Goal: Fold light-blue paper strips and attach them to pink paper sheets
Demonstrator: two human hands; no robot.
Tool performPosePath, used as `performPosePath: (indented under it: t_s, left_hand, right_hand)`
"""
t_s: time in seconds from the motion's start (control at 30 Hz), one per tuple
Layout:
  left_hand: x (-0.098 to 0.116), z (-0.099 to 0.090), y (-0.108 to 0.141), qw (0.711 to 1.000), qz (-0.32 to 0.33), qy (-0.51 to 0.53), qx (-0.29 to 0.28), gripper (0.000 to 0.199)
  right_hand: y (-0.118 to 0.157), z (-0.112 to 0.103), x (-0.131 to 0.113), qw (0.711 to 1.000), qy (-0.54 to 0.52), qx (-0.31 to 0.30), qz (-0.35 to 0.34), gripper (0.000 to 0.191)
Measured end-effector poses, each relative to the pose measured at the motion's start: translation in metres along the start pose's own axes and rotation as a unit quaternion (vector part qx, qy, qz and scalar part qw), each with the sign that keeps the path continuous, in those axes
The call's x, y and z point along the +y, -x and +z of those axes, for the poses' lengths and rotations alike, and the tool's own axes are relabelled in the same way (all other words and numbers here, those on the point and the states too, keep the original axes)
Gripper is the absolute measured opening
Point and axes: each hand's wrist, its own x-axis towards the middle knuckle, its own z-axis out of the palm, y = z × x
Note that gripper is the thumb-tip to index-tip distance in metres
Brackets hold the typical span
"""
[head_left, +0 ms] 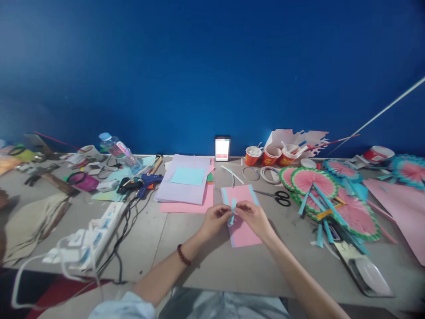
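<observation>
A small light-blue paper strip (233,206) is pinched between both hands in the head view. My left hand (217,218) has its fingers closed on the strip's left side. From the right, my right hand (252,217) closes its fingertips on the same strip. Under the hands lies a pink sheet (244,230) with light-blue bands along its upper side edges. Black-handled scissors (282,198) rest just right of that sheet. To the left are a lavender sheet (182,195) and a light-blue sheet (188,176) on top of it.
Pink and green paper fans (314,182) lie at the right, beside a tray (368,274). Red cups (253,156) and a lit screen (222,149) stand at the back. On the left are a glue gun (146,184), a bottle (119,150) and a power strip (102,235) with cables.
</observation>
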Motion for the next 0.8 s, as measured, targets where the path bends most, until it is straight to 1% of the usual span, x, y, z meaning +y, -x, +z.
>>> performPosePath:
  t_s: [0.07,0.1,0.2,0.23,0.3,0.33,0.37,0.43,0.47,0.53,0.57,0.6,0.63,0.7,0.8]
  left_hand:
    - [-0.002,0.001,0.001,1.000,-0.003,0.008,-0.021,0.029]
    - [-0.003,0.001,0.001,0.999,-0.009,0.015,-0.031,0.030]
    - [-0.005,0.000,0.000,0.999,-0.020,0.021,-0.038,0.035]
    - [-0.006,-0.002,-0.001,0.999,-0.007,0.002,-0.033,0.037]
    - [-0.005,-0.008,-0.003,0.993,0.064,-0.095,-0.032,0.035]
    - [-0.004,-0.012,-0.004,0.980,0.114,-0.159,-0.037,0.032]
    - [-0.004,-0.016,-0.006,0.955,0.170,-0.235,-0.055,0.029]
    - [-0.002,-0.025,-0.011,0.925,0.217,-0.295,-0.104,0.021]
    - [-0.002,-0.028,-0.013,0.885,0.256,-0.364,-0.139,0.021]
    - [-0.003,-0.033,-0.016,0.817,0.289,-0.467,-0.175,0.024]
    - [-0.003,-0.034,-0.017,0.788,0.295,-0.507,-0.187,0.025]
    - [-0.004,-0.034,-0.017,0.770,0.294,-0.532,-0.193,0.027]
    - [-0.004,-0.033,-0.017,0.758,0.293,-0.548,-0.196,0.027]
    - [-0.004,-0.031,-0.015,0.746,0.291,-0.566,-0.195,0.029]
    - [-0.003,-0.025,-0.010,0.744,0.289,-0.574,-0.182,0.034]
  right_hand:
    - [0.000,0.001,0.001,0.999,-0.043,-0.004,0.018,0.024]
    - [0.000,0.001,0.001,0.999,-0.052,0.001,0.016,0.026]
    - [0.004,-0.002,-0.004,0.997,-0.055,0.041,-0.030,0.026]
    - [0.005,-0.005,-0.005,0.996,-0.056,0.056,-0.045,0.026]
    - [0.008,-0.011,-0.007,0.994,-0.075,0.066,-0.043,0.027]
    - [0.009,-0.014,-0.007,0.993,-0.095,0.058,-0.026,0.028]
    - [0.011,-0.017,-0.006,0.992,-0.120,0.040,-0.001,0.029]
    - [0.014,-0.021,-0.003,0.982,-0.179,-0.013,0.059,0.031]
    - [0.016,-0.022,-0.001,0.974,-0.206,-0.037,0.087,0.032]
    - [0.021,-0.024,0.005,0.958,-0.247,-0.064,0.130,0.032]
    - [0.024,-0.024,0.009,0.953,-0.256,-0.066,0.145,0.033]
    - [0.026,-0.023,0.013,0.952,-0.257,-0.062,0.154,0.034]
    - [0.028,-0.023,0.016,0.954,-0.249,-0.057,0.159,0.036]
    - [0.032,-0.023,0.022,0.963,-0.214,-0.049,0.158,0.040]
    - [0.036,-0.026,0.027,0.977,-0.155,-0.053,0.136,0.044]
